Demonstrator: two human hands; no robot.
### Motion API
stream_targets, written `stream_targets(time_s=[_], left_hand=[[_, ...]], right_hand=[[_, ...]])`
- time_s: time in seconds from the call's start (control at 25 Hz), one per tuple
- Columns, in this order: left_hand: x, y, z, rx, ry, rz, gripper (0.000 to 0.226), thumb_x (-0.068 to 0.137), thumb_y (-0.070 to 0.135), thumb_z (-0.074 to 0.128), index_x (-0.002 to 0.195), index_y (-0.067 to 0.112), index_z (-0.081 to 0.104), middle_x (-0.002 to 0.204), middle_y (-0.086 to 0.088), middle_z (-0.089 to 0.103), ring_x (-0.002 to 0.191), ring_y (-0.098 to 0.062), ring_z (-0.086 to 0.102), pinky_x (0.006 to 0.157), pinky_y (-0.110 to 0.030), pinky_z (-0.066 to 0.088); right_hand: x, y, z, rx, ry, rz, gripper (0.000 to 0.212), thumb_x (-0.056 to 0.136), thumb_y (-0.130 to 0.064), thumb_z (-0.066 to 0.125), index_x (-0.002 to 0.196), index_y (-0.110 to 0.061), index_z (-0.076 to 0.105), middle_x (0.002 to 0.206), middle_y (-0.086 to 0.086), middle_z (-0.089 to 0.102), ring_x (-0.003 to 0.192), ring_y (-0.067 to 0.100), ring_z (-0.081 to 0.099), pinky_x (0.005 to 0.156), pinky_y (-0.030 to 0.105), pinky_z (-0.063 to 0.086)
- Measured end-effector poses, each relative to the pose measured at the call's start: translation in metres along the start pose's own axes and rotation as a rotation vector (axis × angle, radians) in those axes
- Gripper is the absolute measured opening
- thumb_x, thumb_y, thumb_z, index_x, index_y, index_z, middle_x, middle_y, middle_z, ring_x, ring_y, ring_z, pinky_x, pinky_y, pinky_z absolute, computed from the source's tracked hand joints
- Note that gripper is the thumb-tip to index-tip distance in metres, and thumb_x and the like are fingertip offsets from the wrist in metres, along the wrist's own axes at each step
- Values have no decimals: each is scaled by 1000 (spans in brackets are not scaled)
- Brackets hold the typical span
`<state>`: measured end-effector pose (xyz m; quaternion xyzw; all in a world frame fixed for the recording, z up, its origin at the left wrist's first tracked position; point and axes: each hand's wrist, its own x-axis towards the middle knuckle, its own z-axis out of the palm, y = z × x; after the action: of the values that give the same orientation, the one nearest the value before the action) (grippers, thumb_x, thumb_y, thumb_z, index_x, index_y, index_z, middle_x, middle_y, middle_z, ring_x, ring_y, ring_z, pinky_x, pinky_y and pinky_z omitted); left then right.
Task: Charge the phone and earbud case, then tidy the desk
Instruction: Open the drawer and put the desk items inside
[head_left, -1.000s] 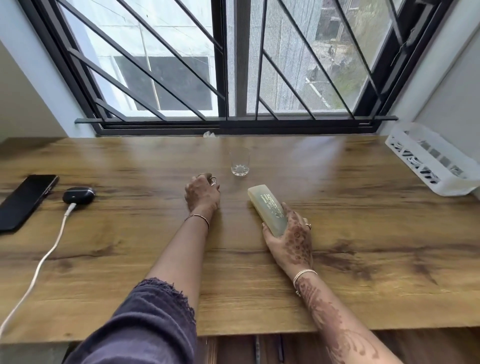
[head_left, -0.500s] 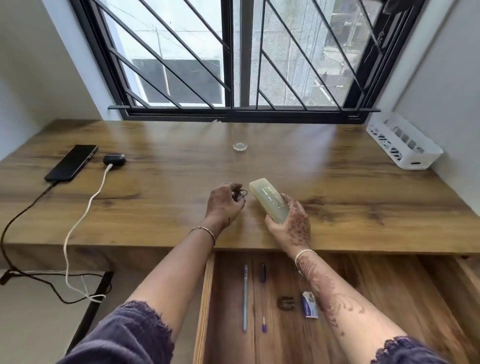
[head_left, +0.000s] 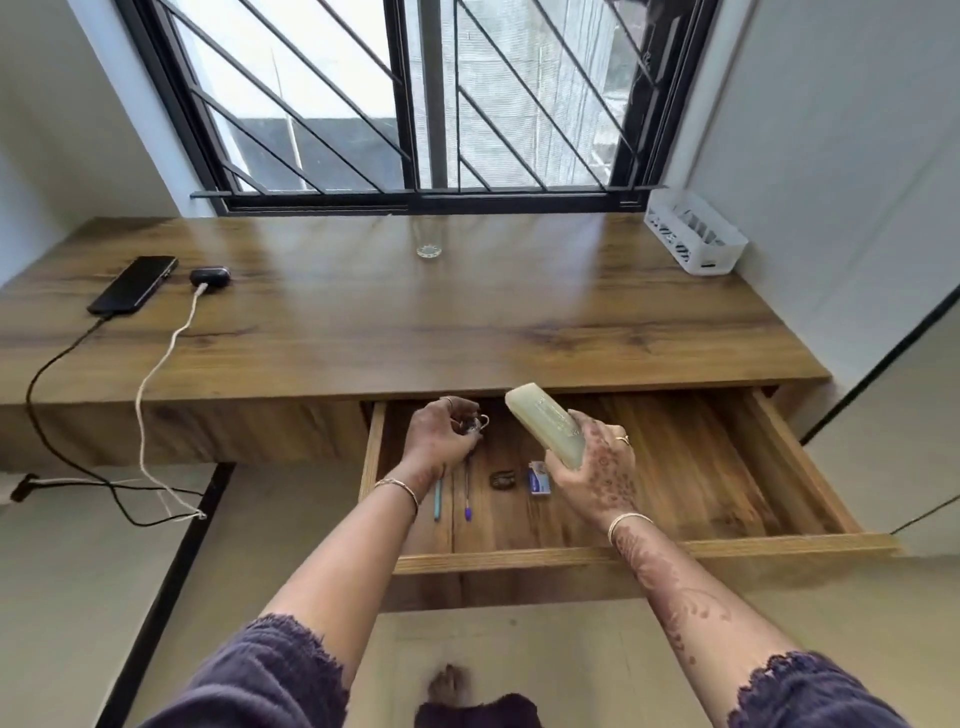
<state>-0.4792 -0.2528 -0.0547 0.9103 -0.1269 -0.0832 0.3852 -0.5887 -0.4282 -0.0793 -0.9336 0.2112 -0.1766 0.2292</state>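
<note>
Far left on the worktop (head_left: 467, 322): phone (head_left: 132, 285) and earbud case (head_left: 210, 275), side by side, cables (head_left: 156, 374) plugged into both, so charging looks done. Tidying now, by the look of it. Gripping a pale box (head_left: 545, 423) in the right hand (head_left: 597, 467), tilted, over the open drawer (head_left: 753, 545). Pinching a small metal item (head_left: 475, 423) in the left hand (head_left: 441, 434), over the drawer's far-left corner. Both probably bound for the drawer. Already inside, bunched left of centre: pens (head_left: 438, 499), a dark clip (head_left: 503, 478), a blue packet (head_left: 538, 477). Plenty of bare drawer floor to the right. Worktop edge just beyond the box's far end, worth minding. Far back: glass (head_left: 429, 244), basket (head_left: 693, 236).
</note>
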Motion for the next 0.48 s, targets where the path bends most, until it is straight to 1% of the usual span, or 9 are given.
stream_targets(time_s=[0.12, 0.2, 0.28, 0.36, 0.48], left_hand=[[-7, -3, 13, 21, -36, 5, 34, 77, 14, 75, 108, 26, 68, 106, 10, 71, 86, -3, 61, 82, -14, 45], [-4, -4, 22, 31, -52, -5, 35, 77, 10, 74, 109, 26, 68, 106, 11, 70, 89, -4, 62, 85, -15, 47], [5, -3, 35, 30, -72, -12, 36, 77, 8, 73, 107, 27, 68, 103, 12, 70, 94, -6, 64, 90, -20, 50], [16, -5, 48, 39, -103, -19, 36, 76, 6, 72, 103, 29, 68, 99, 14, 71, 93, -6, 65, 92, -25, 52], [31, -12, 69, 71, -152, -33, 37, 75, 3, 69, 101, 30, 68, 98, 13, 71, 93, -6, 66, 91, -27, 53]], right_hand=[[-7, 19, -1, -133, -98, 81, 72, 79, -46, 64, 142, -27, 36, 131, -4, 53, 119, 19, 44, 99, 38, 33], [-7, 29, 5, -135, -158, 207, 72, 83, -45, 60, 145, -27, 29, 138, -5, 47, 125, 19, 38, 103, 40, 27], [-1, 37, 13, -109, -178, 336, 69, 85, -44, 59, 145, -25, 30, 141, -3, 44, 129, 21, 34, 104, 42, 23], [7, 41, 22, -78, -213, 444, 67, 84, -41, 61, 142, -22, 32, 143, -1, 41, 132, 23, 31, 103, 40, 22], [17, 43, 37, -54, -278, 617, 73, 85, -39, 62, 143, -14, 27, 149, 6, 33, 139, 26, 25, 107, 41, 21]])
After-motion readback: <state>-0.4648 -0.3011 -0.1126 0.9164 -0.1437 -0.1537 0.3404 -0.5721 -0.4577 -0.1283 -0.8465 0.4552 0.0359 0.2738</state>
